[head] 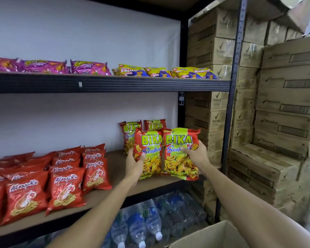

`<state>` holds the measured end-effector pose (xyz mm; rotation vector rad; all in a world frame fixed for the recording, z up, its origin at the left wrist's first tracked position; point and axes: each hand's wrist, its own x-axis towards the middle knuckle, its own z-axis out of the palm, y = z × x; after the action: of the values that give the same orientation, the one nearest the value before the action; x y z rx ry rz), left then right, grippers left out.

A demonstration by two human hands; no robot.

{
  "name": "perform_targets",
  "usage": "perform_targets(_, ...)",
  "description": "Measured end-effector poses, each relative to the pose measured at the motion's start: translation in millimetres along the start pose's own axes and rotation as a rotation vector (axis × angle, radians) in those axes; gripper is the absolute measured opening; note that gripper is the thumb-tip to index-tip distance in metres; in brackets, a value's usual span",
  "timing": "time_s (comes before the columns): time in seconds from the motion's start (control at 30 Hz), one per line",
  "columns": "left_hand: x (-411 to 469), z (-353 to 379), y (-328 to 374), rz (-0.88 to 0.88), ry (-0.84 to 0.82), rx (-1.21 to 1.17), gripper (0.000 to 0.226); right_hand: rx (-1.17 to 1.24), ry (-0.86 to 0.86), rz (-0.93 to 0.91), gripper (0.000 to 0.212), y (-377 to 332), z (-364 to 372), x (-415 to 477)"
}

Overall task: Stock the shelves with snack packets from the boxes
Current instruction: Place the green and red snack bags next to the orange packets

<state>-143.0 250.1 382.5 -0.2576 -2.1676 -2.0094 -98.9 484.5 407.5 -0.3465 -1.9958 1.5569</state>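
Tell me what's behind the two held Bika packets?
Two more Bika packets stand on the shelf, partly showing. The held packets in the left hand and right hand cover the rest.

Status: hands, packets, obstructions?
Left hand grips left Bika packet; right hand grips right Bika packet. Both over shelf, before two standing packets. Nothing blocking.

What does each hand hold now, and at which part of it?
The left hand grips one red and green BIKA snack packet by its left edge; the right hand grips a second BIKA packet by its right edge.
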Motion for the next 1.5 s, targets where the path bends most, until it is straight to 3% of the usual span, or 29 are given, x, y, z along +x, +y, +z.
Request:
perform_targets(0.3,26,0,-47,0.031,0.113,-0.082,0.049,0.003,0.055,-0.095,0.049,35,40,15)
perform_targets(0.5,46,9,-52,0.051,0.187,-0.019,0.079,0.040,0.112,-0.117,0.049,46,49,37)
perform_targets(0.9,139,29,-80,0.118,0.357,-0.126,0.050,0.098,0.092,-0.192,0.054,72,98,138)
perform_targets(1.03,171,35,-91,0.148,0.411,-0.138,0.051,0.127,0.064,-0.197,0.057,87,125,172)
perform_targets(1.17,195,39,-98,0.168,0.428,-0.100,0.068,0.148,0.102,-0.220,0.058,95,141,193)
perform_targets(1.33,205,37,-119,0.292,0.416,-0.047,0.071,0.112,0.103,-0.242,0.052,100,151,219)
perform_targets(1.5,210,31,-127,0.414,0.428,0.076,0.073,0.114,0.124,-0.245,0.064,115,166,220)
